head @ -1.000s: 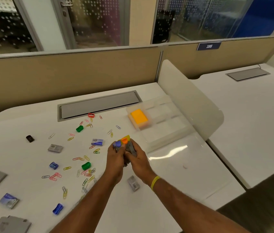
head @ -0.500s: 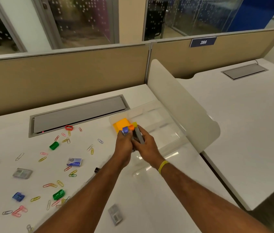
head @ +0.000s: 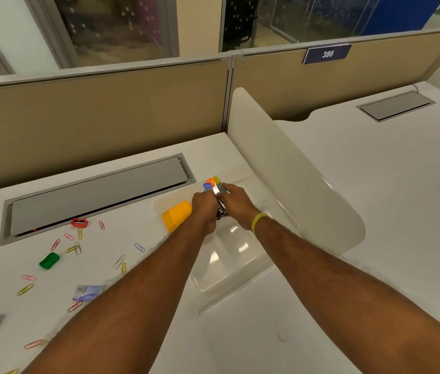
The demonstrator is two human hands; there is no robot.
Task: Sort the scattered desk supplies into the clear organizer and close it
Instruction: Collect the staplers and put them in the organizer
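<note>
Clear glossy organizer beneath small boxy supplies

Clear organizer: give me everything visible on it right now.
The clear organizer is a see-through plastic tray split into compartments, flat on the white desk beside the curved divider. Its lid lies open on the near side. An orange block sits in a left compartment. The left hand and right hand grip a bundle of small supplies above its far part; contact is unclear.
</note>
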